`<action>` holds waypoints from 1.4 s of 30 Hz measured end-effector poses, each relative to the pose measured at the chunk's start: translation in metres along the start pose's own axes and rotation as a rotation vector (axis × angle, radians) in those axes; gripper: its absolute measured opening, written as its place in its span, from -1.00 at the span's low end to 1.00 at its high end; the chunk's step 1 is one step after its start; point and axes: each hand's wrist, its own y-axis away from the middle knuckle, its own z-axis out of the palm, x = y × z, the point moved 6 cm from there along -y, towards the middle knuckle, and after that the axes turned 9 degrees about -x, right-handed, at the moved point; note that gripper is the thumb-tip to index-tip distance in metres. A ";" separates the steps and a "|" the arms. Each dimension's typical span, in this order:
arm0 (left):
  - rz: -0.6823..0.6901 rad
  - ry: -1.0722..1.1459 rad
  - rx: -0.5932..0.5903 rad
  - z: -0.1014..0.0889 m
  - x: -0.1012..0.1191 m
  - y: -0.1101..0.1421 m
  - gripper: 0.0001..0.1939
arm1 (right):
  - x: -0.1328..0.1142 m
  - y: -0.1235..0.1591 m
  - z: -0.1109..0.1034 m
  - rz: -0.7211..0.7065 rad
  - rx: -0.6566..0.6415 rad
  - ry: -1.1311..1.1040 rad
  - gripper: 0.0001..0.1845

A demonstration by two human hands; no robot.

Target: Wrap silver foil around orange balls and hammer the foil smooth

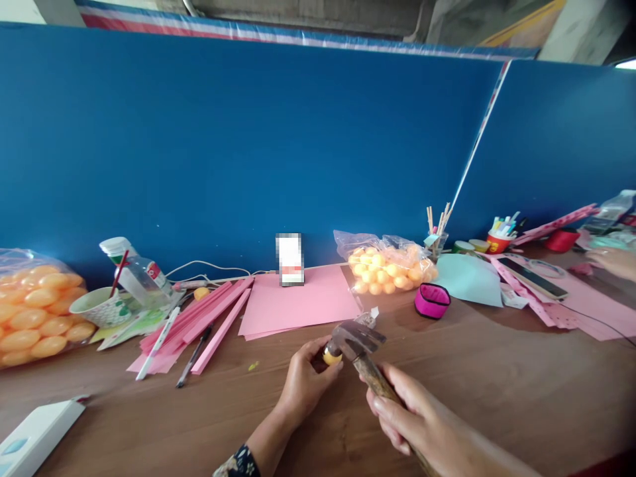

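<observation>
My left hand (309, 379) is low over the brown table, its thumb and fingers closed around a small yellow-orange ball (332, 358). In my right hand (405, 407) is the wooden handle of a claw hammer (355, 339). The hammer's striking face is at the top of the ball, apparently touching it, while the forked claw points right. Part of the ball is hidden by the hammer head and my fingers. Just behind the claw lies a small crumpled clear wrapper (368, 318).
Pink paper sheets (298, 305) lie ahead, with a pixelated upright device (291, 260) on them. Bags of orange balls stand at left (40, 311) and centre right (385, 268). A magenta band (432, 301), pink strips (199, 318) and a paper cup (102, 308) are nearby. Another person's hand (616, 262) shows at far right.
</observation>
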 end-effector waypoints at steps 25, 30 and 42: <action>-0.013 0.093 0.030 -0.001 -0.001 0.001 -0.57 | 0.002 -0.001 -0.004 -0.014 -0.020 -0.060 -0.67; -0.036 0.102 0.038 -0.001 -0.002 0.002 -0.56 | -0.003 -0.001 -0.005 -0.038 0.020 -0.049 -0.66; -0.087 0.126 0.132 -0.010 -0.002 0.000 -0.52 | -0.007 0.010 -0.025 -0.049 0.032 0.111 -0.64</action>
